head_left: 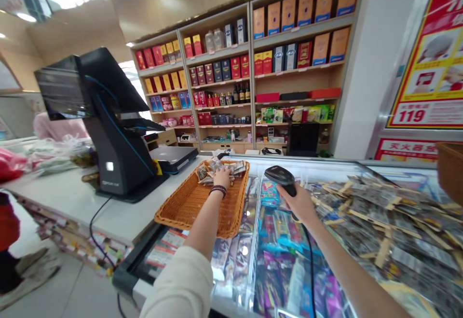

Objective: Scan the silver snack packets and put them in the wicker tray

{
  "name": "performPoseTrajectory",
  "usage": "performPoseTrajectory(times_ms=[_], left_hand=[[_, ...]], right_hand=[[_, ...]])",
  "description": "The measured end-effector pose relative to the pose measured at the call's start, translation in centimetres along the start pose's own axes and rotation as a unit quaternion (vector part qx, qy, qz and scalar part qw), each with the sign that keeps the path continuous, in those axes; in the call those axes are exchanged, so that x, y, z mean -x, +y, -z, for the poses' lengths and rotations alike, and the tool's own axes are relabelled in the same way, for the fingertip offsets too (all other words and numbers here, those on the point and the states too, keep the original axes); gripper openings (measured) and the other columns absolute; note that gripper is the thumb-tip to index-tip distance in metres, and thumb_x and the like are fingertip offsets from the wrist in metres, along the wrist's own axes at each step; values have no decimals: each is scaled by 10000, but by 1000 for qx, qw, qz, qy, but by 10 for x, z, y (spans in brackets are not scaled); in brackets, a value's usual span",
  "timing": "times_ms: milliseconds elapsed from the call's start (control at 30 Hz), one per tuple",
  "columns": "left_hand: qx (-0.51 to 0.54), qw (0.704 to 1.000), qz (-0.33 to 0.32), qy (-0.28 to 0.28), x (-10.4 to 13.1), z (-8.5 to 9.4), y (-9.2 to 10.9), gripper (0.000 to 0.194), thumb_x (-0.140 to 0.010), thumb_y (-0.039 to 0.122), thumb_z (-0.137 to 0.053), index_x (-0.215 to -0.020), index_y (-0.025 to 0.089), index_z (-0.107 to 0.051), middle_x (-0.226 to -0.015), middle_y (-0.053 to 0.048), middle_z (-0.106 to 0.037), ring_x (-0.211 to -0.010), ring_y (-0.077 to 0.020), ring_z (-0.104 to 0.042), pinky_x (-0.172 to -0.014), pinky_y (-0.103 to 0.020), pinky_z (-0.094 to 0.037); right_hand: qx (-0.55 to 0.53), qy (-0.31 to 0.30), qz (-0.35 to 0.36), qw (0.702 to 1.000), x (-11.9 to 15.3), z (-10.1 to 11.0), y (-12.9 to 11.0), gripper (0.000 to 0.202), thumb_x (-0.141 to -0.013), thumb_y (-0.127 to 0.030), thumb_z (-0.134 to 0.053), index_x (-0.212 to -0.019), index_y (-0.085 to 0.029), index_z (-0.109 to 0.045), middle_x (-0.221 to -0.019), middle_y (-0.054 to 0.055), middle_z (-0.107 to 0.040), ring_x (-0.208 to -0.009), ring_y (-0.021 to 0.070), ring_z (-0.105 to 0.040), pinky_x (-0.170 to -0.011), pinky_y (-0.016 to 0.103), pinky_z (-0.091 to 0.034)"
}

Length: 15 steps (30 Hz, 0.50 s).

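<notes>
Small packets [206, 172] lie at the far end of the wicker basket [181, 207], whose rim probably keeps them together on the glass worktop [277, 241]; the left hand [222, 178] is on them, but I cannot tell if it grips. The right hand [303, 204] is closed around the scanner [280, 175] by its handle, perhaps for easy aiming. The poster [430, 67] shows "119", while brands on the shelf boxes [306, 9] are too small.
</notes>
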State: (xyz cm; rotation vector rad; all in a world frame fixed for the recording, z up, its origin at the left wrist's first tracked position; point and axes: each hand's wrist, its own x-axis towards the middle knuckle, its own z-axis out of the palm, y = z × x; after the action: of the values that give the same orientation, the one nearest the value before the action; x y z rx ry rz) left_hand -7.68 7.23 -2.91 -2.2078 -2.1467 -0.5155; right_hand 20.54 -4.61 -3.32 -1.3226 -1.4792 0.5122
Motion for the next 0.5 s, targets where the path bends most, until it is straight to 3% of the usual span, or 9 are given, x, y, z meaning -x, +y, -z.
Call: performPoseTrajectory(times_ms=[167, 267, 400, 500], left_hand=[[8, 998, -48, -35, 24, 0, -4, 354, -852, 251, -695, -1201, 210, -733, -1359, -166, -600, -1281, -325, -582, -1118, -394, -424], [62, 996, -46, -35, 39, -3, -5, 149, -847, 297, -726, -955, 212, -784, -1293, -136, -649, -1173, -303, -653, -1094, -363, -441], [132, 991, 13, 17, 50, -5, -2, 142, -768, 254, -805, -707, 177, -702, -1096, -147, -709, -1092, -306, -680, -1036, -361, -466], [180, 979, 86, 36, 54, -4, -1, 247, -686, 208, -860, -855, 187, -681, -945, -104, -732, -1053, -284, -693, -978, -344, -486]], right_hand=[[-7, -12, 2, 1000, 5, -1, -2, 444, -793, -690, -562, -713, -254, -563, -431, 6, -566, -446, 234, -587, -514, 326, -425], [4, -14, 9, 1000, 12, -2, -8, 426, -785, -674, -574, -733, -251, -575, -442, 6, -574, -461, 241, -602, -530, 328, -429], [14, -19, 20, 1000, 26, -2, -13, 423, -797, -665, -563, -735, -248, -597, -439, 4, -568, -469, 248, -614, -544, 329, -431], [14, -30, 25, 999, 36, -2, -11, 426, -809, -664, -562, -756, -245, -615, -451, 13, -574, -495, 264, -627, -527, 327, -424]])
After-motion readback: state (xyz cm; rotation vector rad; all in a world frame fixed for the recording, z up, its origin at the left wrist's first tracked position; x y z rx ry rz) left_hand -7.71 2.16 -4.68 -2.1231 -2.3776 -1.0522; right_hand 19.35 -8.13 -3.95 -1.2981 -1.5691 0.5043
